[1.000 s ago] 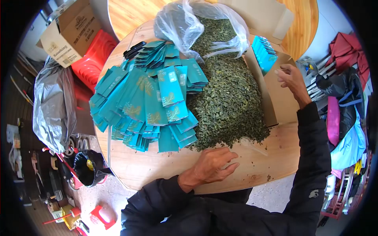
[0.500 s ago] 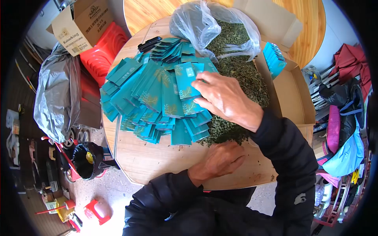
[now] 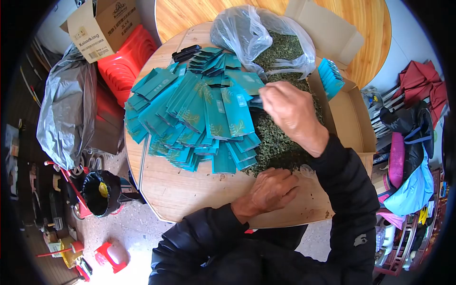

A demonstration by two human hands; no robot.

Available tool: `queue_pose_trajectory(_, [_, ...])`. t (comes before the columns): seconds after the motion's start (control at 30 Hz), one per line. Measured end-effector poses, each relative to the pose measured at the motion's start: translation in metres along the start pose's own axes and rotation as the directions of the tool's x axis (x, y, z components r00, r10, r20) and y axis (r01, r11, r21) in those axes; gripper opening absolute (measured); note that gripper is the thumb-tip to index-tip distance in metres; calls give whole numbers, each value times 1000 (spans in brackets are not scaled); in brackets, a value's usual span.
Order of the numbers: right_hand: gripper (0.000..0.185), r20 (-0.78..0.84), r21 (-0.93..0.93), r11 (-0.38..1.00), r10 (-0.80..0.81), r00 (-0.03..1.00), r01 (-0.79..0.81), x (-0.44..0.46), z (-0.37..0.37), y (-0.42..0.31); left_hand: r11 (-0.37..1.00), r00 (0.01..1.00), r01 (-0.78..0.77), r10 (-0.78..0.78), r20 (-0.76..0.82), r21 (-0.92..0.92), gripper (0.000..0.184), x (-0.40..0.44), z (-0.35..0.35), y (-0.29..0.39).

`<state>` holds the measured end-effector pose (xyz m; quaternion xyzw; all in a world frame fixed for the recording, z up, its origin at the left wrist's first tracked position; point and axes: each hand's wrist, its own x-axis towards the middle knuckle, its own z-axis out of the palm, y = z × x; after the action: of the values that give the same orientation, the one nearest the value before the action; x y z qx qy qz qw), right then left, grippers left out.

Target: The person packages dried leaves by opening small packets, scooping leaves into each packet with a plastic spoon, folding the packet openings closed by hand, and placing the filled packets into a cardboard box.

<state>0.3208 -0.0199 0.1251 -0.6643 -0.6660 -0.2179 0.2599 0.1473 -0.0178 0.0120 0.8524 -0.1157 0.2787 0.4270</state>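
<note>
Teal packets (image 3: 190, 102) with gold leaf prints lie fanned in an overlapping heap on the round wooden table. My right hand (image 3: 292, 111) is closed, its fingertips at the right end of a teal packet (image 3: 245, 81) on the heap's upper right. The fingers partly hide that end. Just below lies another packet (image 3: 239, 114) with a pale label. Dried leaves (image 3: 280, 142) spread under and around this hand. My left hand (image 3: 270, 192) rests curled near the table's front, at the lower edge of the leaves; its palm side is hidden.
A clear plastic bag (image 3: 247, 35) of dried leaves lies open at the back. To the right, an open cardboard box (image 3: 349, 114) has teal packets (image 3: 331, 78) standing at its edge. A black object (image 3: 186, 53) lies behind the heap. A black-lined bin (image 3: 100, 192) stands left.
My right hand has moved slightly right and off the labelled packet, its fingers drawing together. That packet now shows in full. My left hand stays curled in nearly the same place.
</note>
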Motion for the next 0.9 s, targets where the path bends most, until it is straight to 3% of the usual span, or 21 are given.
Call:
queue_pose_trajectory(0.1, [15, -71, 161, 977, 150, 986, -137, -14, -40, -13, 1000, 998, -8, 6, -65, -30, 17, 3, -2, 3])
queue_pose_trajectory(0.2, [15, -80, 142, 944, 310, 947, -297, -56, -84, -34, 993, 990, 30, -46, -137, -115, 26, 2, -3, 5])
queue_pose_trajectory(0.27, [15, 40, 299, 850, 443, 896, -434, -99, -116, -38, 977, 986, 76, -104, -133, -197, 34, -3, 0, 5])
queue_pose_trajectory(0.33, [13, 37, 359, 794, 513, 858, -490, -128, -141, -46, 762, 936, 275, -351, -17, -587, 52, -8, 7, -1])
queue_pose_trajectory(0.4, [13, 204, 548, 571, 617, 760, -611, -153, -166, -48, 502, 914, 305, -394, 100, -809, 60, -4, -1, -2])
queue_pose_trajectory(0.43, [12, 217, 548, 518, 670, 710, -657, -159, -174, -52, 361, 886, 329, -439, 152, -873, 63, 1, -9, 6])
queue_pose_trajectory(0.47, [12, 205, 546, 511, 687, 697, -664, -165, -181, -52, 335, 874, 353, -451, 180, -874, 74, 0, -9, 3])
queue_pose_trajectory(0.53, [10, 411, 411, 564, 587, 698, -716, -178, -194, -45, 246, 856, 407, -437, 274, -879, 83, 6, -16, 4])
queue_pose_trajectory(0.57, [10, 405, 411, 554, 601, 690, -724, -179, -192, -44, 228, 846, 454, -413, 336, -861, 87, 7, -20, 7])
queue_pose_trajectory(0.6, [9, 426, 377, 631, 531, 732, -677, -176, -183, -46, 225, 842, 468, -408, 353, -855, 87, 7, -22, 7])
queue_pose_trajectory(0.63, [10, 450, 346, 701, 459, 766, -623, -175, -174, -47, 230, 831, 529, -333, 445, -817, 80, 7, -25, 7])
queue_pose_trajectory(0.7, [13, 477, 398, 663, 440, 761, -633, -179, -156, -40, 215, 732, 679, -265, 627, -702, 64, 14, -36, 12])
queue_pose_trajectory(0.83, [14, 460, 464, 681, 361, 811, -567, -171, -135, -31, 353, 650, 758, -346, 677, -548, 65, 10, -26, 14])
queue_pose_trajectory(0.9, [14, 422, 474, 708, 339, 841, -524, -168, -132, -33, 503, 734, 668, -321, 599, -549, 64, 9, -22, 6])
